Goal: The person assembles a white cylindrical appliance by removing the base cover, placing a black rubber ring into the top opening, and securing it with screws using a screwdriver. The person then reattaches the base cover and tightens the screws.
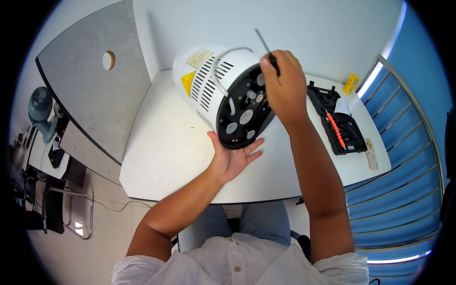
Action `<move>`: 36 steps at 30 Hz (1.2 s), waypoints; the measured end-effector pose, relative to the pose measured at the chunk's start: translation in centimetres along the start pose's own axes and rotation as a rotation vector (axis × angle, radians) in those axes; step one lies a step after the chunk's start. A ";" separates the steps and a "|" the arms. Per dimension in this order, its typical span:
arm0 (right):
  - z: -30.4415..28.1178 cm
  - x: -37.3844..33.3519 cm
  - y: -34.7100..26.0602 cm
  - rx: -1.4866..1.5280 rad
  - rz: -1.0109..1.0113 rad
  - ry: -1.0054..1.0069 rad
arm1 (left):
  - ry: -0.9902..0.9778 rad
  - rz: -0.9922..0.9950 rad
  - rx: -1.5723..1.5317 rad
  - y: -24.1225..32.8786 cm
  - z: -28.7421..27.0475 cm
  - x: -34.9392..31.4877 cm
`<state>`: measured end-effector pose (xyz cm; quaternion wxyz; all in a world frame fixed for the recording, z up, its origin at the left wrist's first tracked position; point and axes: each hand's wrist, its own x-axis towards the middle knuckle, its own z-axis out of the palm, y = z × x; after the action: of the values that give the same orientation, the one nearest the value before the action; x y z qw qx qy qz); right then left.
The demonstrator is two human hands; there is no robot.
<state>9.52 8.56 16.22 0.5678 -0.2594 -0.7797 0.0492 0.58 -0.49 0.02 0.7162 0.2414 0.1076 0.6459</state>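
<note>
A white electric appliance (199, 78) with rows of vent slots lies tipped over on the table, its round black base (246, 116) turned toward me. Several pale round feet and small labels dot that base, and a white cord (221, 80) loops across the body. My left hand (228, 161) is open, palm up and fingers spread, touching the base's lower rim. At the base's upper right edge, my right hand (286, 88) is closed around a screwdriver (264, 42), whose thin shaft points up and away from the appliance. The hand hides part of the handle and of the base.
On the right of the white table (161, 156) lies an open black tool case (349, 135) with an orange flexible shaft (336, 129). Near it are a yellow object (351, 83) and a power strip (371, 154). A grey partition (95, 80) rises at left, a metal railing (418, 123) at right.
</note>
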 end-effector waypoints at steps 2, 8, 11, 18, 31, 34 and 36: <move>-1.2 -0.8 0.0 0.047 0.001 0.052 | 0.026 0.035 0.045 0.0 -0.5 0.1; -4.2 -4.4 1.0 0.446 0.197 0.206 | 0.127 0.266 0.344 -0.7 -2.6 0.3; -4.4 -6.2 2.7 0.664 0.274 0.248 | 0.184 0.455 0.626 -1.0 -3.2 0.8; -2.1 -8.7 6.1 1.040 0.597 0.214 | 0.309 0.650 1.005 3.0 -2.7 -0.1; 3.0 -12.4 9.0 1.231 1.015 -0.088 | 0.430 0.584 1.506 8.5 -5.1 -3.4; 3.4 -13.1 9.4 1.155 1.006 -0.114 | 0.462 0.510 1.637 9.0 -6.0 -3.9; 3.3 -13.1 9.1 1.092 1.022 -0.128 | 0.475 0.400 1.701 9.3 -3.0 -4.6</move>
<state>12.62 11.07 0.43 0.4757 -0.2670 -0.4584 0.7016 -9.59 -3.88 1.17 0.1293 0.5636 0.6495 0.4938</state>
